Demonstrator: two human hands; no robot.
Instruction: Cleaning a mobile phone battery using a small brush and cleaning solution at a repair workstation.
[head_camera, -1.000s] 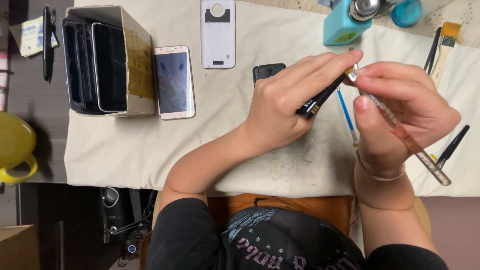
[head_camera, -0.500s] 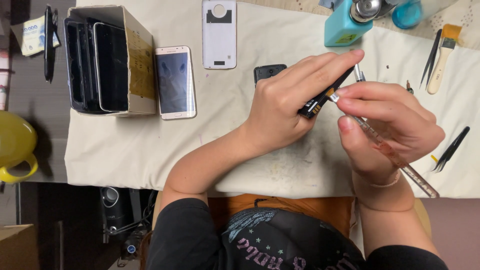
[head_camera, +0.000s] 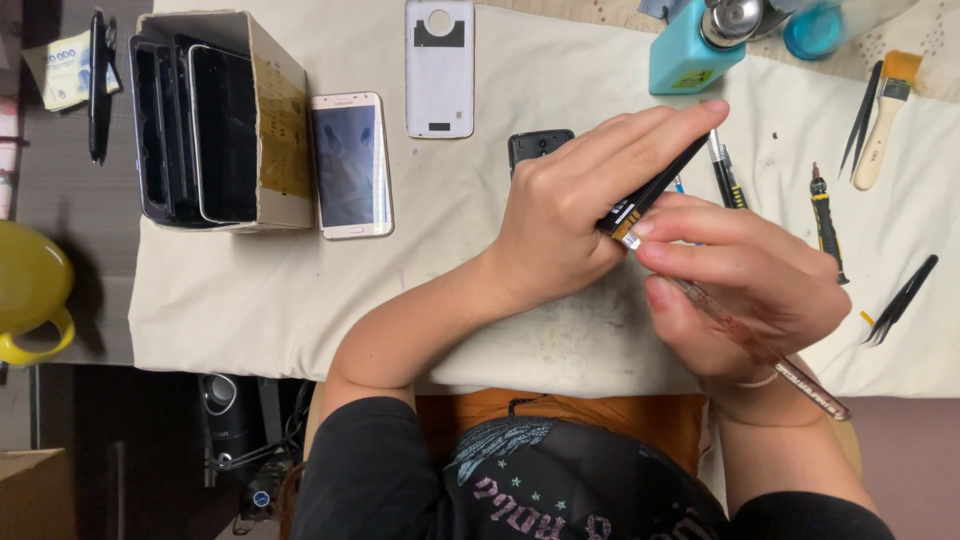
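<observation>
Left hand (head_camera: 575, 215): closed on thin black flat phone part (head_camera: 655, 190), edge up, above white cloth-covered table (head_camera: 300, 300) near edge.
Right hand (head_camera: 745, 285): gripping clear plastic-handled tool (head_camera: 760, 350), tip touching the part.

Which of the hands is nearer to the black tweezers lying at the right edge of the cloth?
Right. The right hand, holding a clear-handled tool, lies just left of the black tweezers. The left hand is farther left, gripping a thin black part.

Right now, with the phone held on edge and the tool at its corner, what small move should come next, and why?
Probably slide the clear-handled tool along the phone's edge: its tip meets the corner, the left hand holds the phone edge-up, and the right hand pinches the tool.
</observation>
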